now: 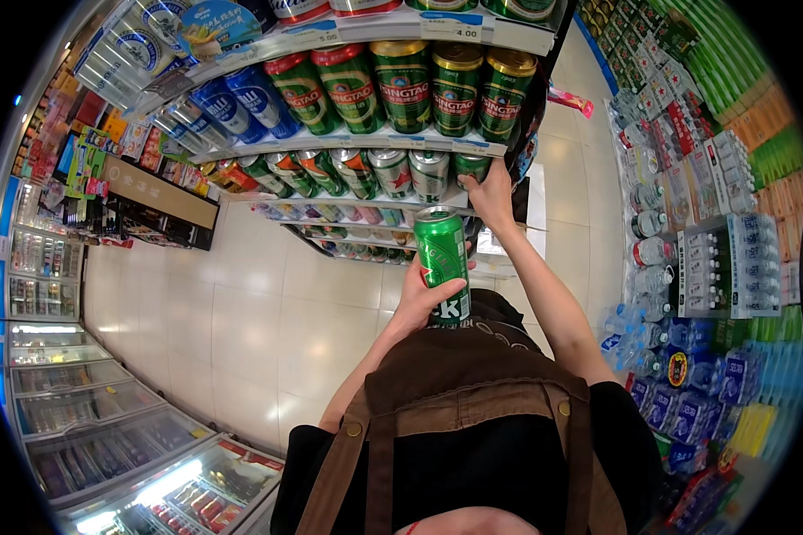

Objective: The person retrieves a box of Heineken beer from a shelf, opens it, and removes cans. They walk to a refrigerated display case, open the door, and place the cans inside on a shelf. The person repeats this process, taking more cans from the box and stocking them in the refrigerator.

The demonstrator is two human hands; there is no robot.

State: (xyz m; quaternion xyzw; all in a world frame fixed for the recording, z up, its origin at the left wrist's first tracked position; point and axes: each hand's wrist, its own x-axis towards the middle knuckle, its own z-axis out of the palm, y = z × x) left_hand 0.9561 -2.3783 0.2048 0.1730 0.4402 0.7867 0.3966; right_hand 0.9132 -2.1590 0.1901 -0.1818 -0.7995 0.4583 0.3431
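My left hand [423, 294] is wrapped round a tall green beer can [441, 244], held upright in front of my brown apron [468, 361]. Up at the right end of a shelf, my right hand [492, 194] has its fingers round another green can [472, 170], which stands in the row there. Silver cans with a red star [389, 175] are lined up just left of it. Above this row, green Tsingtao cans [401, 90] stand on a shelf whose front edge [375, 142] bears price tags.
Blue cans [254, 100] and clear-wrapped cans [130, 57] fill the shelves' left end. Packs of bottled water [702, 261] and stacked cartons line the right side. Glass-topped freezers [120, 435] stand at lower left, beyond the tiled floor [241, 314]. A snack rack [160, 200] is farther back.
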